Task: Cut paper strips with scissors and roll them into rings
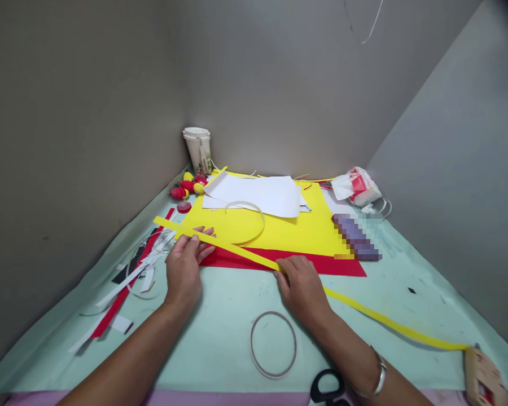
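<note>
A long yellow strip (241,251) runs slantwise between my hands and on past the right one to a wooden piece (485,375) at the lower right. My left hand (187,256) pinches it near its left end, which sticks out beyond the fingers and shows fine crosswise lines. Further along, my right hand (300,285) grips the same strip between thumb and fingers. Behind the hands lie a yellow sheet (305,237) and a red sheet (334,266), with white paper (258,194) on top. A pale curled strip (260,220) rests on the yellow sheet.
Paper scraps and a red strip (118,304) lie at left. A lidded cup (198,151) and red-yellow bundles (179,194) stand behind. A ring (251,344) and black-handled scissors (313,389) are in front. At right are a purple object (366,245) and a tissue pack (364,189).
</note>
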`<action>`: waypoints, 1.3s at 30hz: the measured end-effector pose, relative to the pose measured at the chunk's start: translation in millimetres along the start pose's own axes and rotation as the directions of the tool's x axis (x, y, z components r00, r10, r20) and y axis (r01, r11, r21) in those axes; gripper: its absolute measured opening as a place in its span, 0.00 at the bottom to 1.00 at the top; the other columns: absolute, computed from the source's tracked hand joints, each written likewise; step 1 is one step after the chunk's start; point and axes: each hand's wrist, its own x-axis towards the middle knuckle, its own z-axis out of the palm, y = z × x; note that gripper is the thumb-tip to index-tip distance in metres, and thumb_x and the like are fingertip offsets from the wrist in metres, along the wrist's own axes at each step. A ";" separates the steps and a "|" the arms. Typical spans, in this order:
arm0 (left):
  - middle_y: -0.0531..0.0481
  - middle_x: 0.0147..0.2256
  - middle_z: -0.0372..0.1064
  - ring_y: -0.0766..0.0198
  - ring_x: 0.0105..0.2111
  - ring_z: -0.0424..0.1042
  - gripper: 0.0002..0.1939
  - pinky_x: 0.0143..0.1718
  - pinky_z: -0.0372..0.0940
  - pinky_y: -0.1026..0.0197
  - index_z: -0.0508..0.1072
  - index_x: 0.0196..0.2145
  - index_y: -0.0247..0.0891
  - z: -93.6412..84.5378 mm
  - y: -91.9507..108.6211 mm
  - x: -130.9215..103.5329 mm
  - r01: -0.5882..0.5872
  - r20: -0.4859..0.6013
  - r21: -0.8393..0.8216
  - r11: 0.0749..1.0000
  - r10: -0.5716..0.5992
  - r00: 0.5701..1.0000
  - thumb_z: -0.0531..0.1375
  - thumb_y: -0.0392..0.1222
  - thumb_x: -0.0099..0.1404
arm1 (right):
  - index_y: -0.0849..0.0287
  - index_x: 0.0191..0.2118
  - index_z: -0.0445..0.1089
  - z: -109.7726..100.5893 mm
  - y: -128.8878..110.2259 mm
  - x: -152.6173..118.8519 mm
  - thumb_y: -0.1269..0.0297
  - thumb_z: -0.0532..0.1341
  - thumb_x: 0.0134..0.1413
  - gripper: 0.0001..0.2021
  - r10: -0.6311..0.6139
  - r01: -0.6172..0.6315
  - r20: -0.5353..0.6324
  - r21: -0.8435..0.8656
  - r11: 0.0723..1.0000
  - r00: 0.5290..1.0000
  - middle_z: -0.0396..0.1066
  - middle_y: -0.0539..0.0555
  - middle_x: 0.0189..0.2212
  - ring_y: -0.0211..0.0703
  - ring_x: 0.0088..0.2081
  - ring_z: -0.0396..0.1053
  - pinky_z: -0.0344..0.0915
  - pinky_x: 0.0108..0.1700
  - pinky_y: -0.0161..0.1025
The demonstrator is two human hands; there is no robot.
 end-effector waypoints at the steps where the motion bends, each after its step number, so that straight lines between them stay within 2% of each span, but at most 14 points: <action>1: 0.43 0.44 0.75 0.58 0.45 0.74 0.07 0.38 0.72 0.62 0.72 0.37 0.37 -0.2 -0.4 0.2 -0.006 -0.001 -0.001 1.000 0.006 1.000 0.59 0.41 0.61 | 0.59 0.42 0.70 -0.2 -0.2 0.1 0.70 0.58 0.57 0.08 0.000 0.000 0.002 0.002 1.000 1.000 0.72 0.57 0.37 0.51 0.39 0.65 0.63 0.41 0.46; 8: 0.44 0.44 0.75 0.59 0.44 0.74 0.07 0.38 0.72 0.62 0.72 0.36 0.37 -2.3 -4.3 1.8 -0.029 0.013 -0.002 1.000 0.029 1.000 0.60 0.42 0.61 | 0.59 0.43 0.70 -1.4 -1.7 0.2 0.70 0.58 0.57 0.08 0.011 -0.011 0.006 0.012 1.000 1.000 0.72 0.57 0.37 0.50 0.39 0.66 0.64 0.41 0.46; 12: 0.43 0.45 0.74 0.58 0.45 0.74 0.11 0.37 0.72 0.62 0.72 0.40 0.37 -0.4 -2.8 -1.7 -0.019 0.027 0.001 1.000 0.019 0.999 0.59 0.45 0.62 | 0.59 0.42 0.70 -2.2 -2.1 0.5 0.70 0.59 0.57 0.07 0.019 -0.019 0.020 0.006 1.000 1.000 0.72 0.57 0.36 0.50 0.39 0.65 0.63 0.42 0.46; 16: 0.41 0.48 0.73 0.56 0.47 0.72 0.15 0.37 0.71 0.61 0.71 0.43 0.36 4.3 -0.6 -11.4 0.029 0.109 0.064 0.998 -0.036 0.993 0.60 0.48 0.62 | 0.60 0.41 0.71 -2.8 -2.4 1.0 0.70 0.59 0.57 0.07 0.029 -0.028 0.030 -0.006 1.000 0.999 0.71 0.56 0.37 0.49 0.40 0.65 0.63 0.42 0.44; 22: 0.42 0.46 0.74 0.58 0.45 0.73 0.20 0.42 0.69 0.60 0.69 0.47 0.37 7.3 -6.1 -18.4 0.067 0.246 0.167 0.984 -0.107 0.963 0.65 0.42 0.57 | 0.60 0.41 0.71 -1.8 -1.9 0.9 0.70 0.59 0.57 0.07 0.029 -0.029 0.028 -0.005 1.000 0.999 0.71 0.56 0.37 0.49 0.40 0.65 0.63 0.42 0.44; 29: 0.41 0.46 0.75 0.61 0.39 0.75 0.19 0.39 0.70 0.61 0.69 0.47 0.36 3.8 -8.2 -11.9 0.151 0.210 0.180 0.972 -0.188 0.960 0.64 0.39 0.58 | 0.60 0.45 0.70 1.0 0.2 -0.3 0.70 0.59 0.57 0.10 0.023 -0.022 0.012 -0.005 1.000 1.000 0.72 0.57 0.37 0.49 0.40 0.65 0.63 0.42 0.43; 34: 0.40 0.47 0.74 0.61 0.39 0.75 0.17 0.38 0.71 0.62 0.70 0.44 0.34 3.5 -8.0 -9.4 0.182 0.189 0.161 0.970 -0.211 0.959 0.64 0.38 0.57 | 0.61 0.46 0.69 0.7 -0.2 -0.6 0.71 0.59 0.57 0.11 0.024 -0.024 0.007 -0.018 1.000 1.000 0.72 0.57 0.37 0.50 0.41 0.65 0.62 0.42 0.44; 39: 0.42 0.41 0.76 0.60 0.38 0.75 0.13 0.37 0.72 0.61 0.70 0.40 0.34 4.8 -9.1 -8.1 0.195 0.164 0.148 0.970 -0.218 0.962 0.64 0.39 0.57 | 0.61 0.45 0.70 0.3 -0.2 -0.4 0.71 0.58 0.58 0.10 0.028 -0.028 0.000 -0.013 1.000 1.000 0.71 0.57 0.37 0.49 0.40 0.65 0.62 0.42 0.44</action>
